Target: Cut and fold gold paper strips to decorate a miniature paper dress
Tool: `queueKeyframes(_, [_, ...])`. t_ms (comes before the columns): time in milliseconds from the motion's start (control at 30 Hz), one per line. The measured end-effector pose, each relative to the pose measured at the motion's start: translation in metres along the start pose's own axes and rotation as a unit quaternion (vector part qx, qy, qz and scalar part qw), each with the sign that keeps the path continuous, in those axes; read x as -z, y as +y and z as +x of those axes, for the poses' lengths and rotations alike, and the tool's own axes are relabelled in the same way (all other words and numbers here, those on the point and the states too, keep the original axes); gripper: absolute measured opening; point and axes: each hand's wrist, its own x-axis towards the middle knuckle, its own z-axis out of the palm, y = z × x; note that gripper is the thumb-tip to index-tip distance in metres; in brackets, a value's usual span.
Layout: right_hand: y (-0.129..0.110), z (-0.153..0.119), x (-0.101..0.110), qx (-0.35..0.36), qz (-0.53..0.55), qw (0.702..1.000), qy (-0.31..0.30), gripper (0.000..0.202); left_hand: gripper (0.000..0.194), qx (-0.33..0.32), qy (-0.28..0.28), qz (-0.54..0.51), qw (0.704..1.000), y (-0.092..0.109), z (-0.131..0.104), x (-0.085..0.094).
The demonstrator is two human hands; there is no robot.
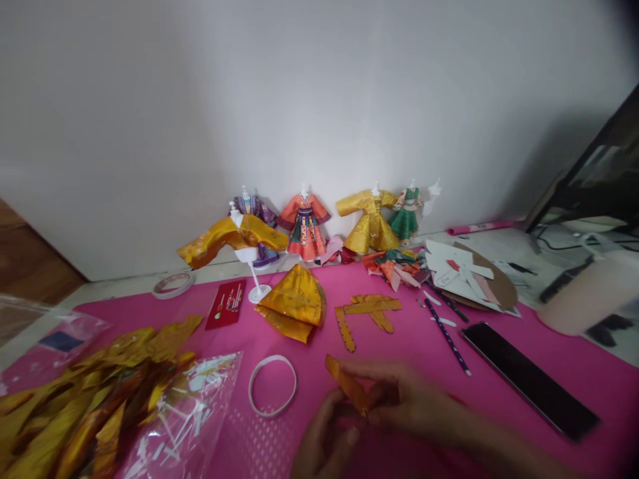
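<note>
A golden-yellow fabric strip [353,391] is held up over the pink mat, slanting down to the right. My right hand [407,399] pinches it between thumb and fingers from the right side. My left hand [324,436] is curled round its lower left side, with the fingers closed against it; the exact grip is blurred. Beyond the hands lie several narrow yellow fabric pieces [372,307], one with dark dots along its edge. A folded yellow skirt-like piece [294,303] rests farther left. A white tape ring [273,386] lies left of my left hand.
Small dress forms in doll costumes, including a red dress [304,226] and a yellow dress [369,223], stand along the wall. Yellow scraps [90,399] and a plastic bag of white clippings [184,412] lie left. A phone [529,379] and a dotted pencil [448,337] lie right.
</note>
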Motion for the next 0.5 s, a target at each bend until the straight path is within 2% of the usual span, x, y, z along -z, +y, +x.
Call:
queueKeyframes(67, [0.000,-0.001,-0.009,0.054,-0.036,0.998,-0.019,0.062,0.049,-0.002,0.013,-0.015,1.000,0.005,0.002,-0.002])
queueKeyframes(167, [-0.003,-0.001,-0.022,0.121,-0.094,0.988,-0.016,0.062,0.052,0.025,0.036,-0.041,0.998,0.007,0.007,0.001])
queueKeyframes(233, [-0.006,-0.002,-0.027,0.121,-0.118,0.986,-0.007,0.060,0.052,0.048,0.050,-0.044,0.997,0.006,0.009,0.003])
queueKeyframes(367, [-0.008,-0.004,-0.024,0.065,-0.161,0.984,0.027,0.039,0.053,0.067,0.066,-0.029,0.995,0.003,0.008,0.007])
queueKeyframes(500, [-0.007,-0.008,-0.014,0.099,-0.218,0.971,0.003,0.021,0.049,0.077,0.051,-0.006,0.996,0.005,0.006,0.005])
